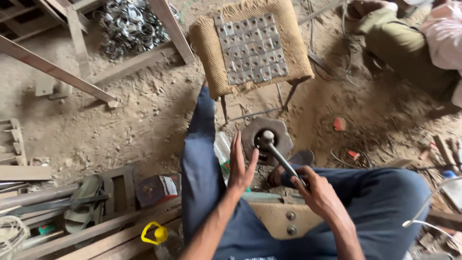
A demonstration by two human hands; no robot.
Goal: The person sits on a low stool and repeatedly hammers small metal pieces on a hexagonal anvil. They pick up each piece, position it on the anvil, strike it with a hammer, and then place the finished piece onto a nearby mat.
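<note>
Right hand (315,190) grips the metal rod (281,159), whose tip sits in the round die block (267,139); left hand (239,166), open and flat, hovers just beside it, above dusty workshop floor (144,115).
</note>
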